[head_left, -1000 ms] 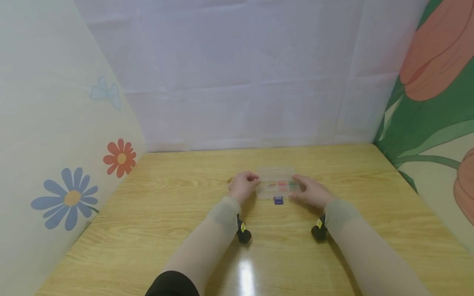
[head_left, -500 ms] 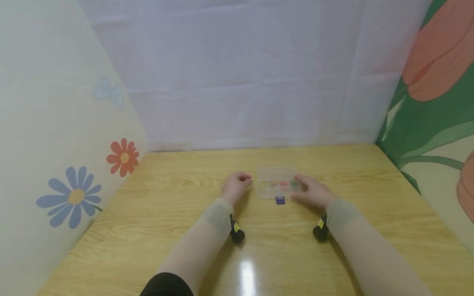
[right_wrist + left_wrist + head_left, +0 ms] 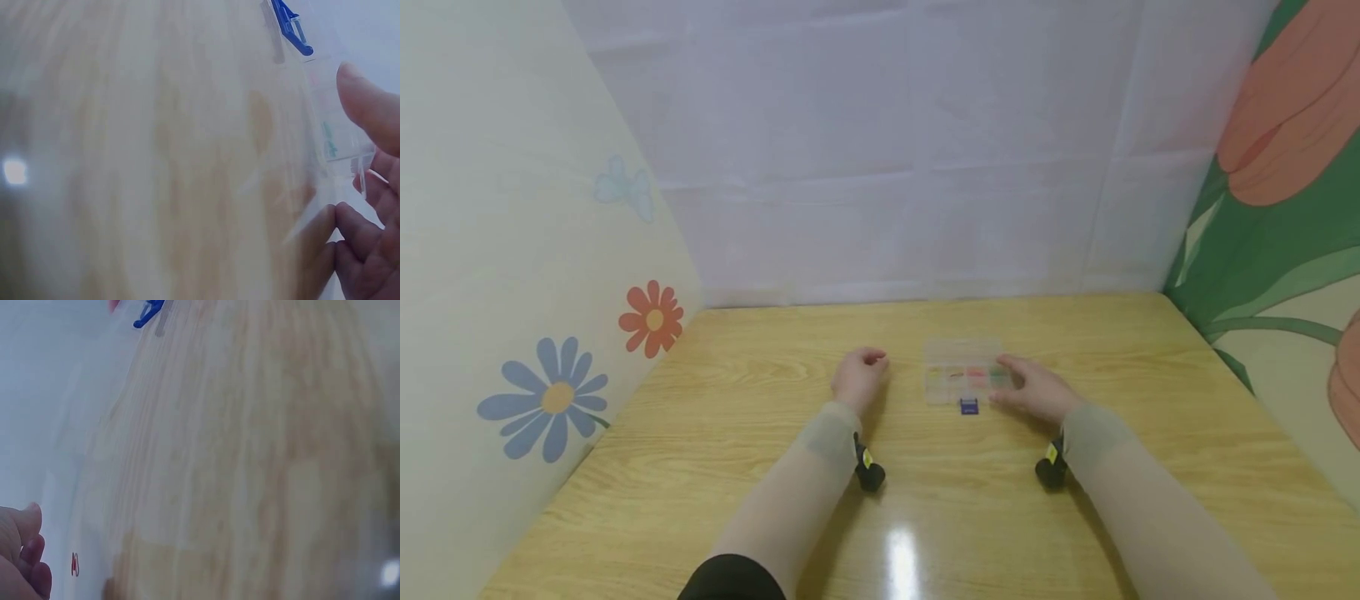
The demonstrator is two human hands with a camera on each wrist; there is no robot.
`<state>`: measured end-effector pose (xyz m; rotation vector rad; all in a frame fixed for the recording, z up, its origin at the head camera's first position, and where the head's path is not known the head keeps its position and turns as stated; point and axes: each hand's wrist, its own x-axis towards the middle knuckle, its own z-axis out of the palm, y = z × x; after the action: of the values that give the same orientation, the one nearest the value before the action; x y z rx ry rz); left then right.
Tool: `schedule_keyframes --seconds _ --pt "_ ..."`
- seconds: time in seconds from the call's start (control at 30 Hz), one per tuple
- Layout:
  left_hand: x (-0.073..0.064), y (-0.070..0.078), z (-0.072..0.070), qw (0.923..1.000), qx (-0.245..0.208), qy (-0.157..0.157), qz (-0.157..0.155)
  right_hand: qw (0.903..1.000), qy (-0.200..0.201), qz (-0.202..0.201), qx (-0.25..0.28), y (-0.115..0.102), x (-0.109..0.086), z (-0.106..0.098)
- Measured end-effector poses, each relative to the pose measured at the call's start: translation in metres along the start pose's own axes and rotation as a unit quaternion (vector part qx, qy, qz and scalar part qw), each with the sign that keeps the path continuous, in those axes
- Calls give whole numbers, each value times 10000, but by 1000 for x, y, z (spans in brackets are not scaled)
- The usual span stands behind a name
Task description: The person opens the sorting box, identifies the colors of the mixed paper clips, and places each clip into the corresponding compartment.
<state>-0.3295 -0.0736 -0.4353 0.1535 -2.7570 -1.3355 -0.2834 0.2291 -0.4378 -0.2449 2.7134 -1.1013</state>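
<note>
A clear plastic compartment box (image 3: 936, 392) lies on the table with its lid (image 3: 962, 348) laid back and its blue latch (image 3: 969, 407) at the front. Small red, green and yellowish pieces sit in its compartments. My right hand (image 3: 1037, 390) holds the right end, its thumb (image 3: 365, 103) at the front side and the fingers around the end. Left of the box, my left hand (image 3: 859, 379) is low over the table, fingers loosely bent, nothing showing between them. Just beyond these fingertips in the left wrist view lies a red paper clip (image 3: 75, 564); the hand hides it in the head view.
The wood-grain table (image 3: 760, 467) runs back to a white cloth wall (image 3: 880, 167). Flower-printed panels (image 3: 557, 398) stand along both sides. Each wrist wears a small black camera (image 3: 870, 475).
My left hand has moved left, away from the box, over the spot where a small clip showed earlier. My right hand stays at the box's right end.
</note>
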Motion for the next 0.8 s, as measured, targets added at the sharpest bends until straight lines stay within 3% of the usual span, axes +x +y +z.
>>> schedule_keyframes --seconds 0.4,0.57,0.8 --pt "7 -15 -15 9980 105 479 -401 10000 -5 3 4 0 2 0" --pt "12 -24 -19 9973 138 505 -509 10000 15 -25 -7 1 2 0" --pt "17 -29 -15 9960 562 491 -494 9999 22 -76 -74 2 2 -1"
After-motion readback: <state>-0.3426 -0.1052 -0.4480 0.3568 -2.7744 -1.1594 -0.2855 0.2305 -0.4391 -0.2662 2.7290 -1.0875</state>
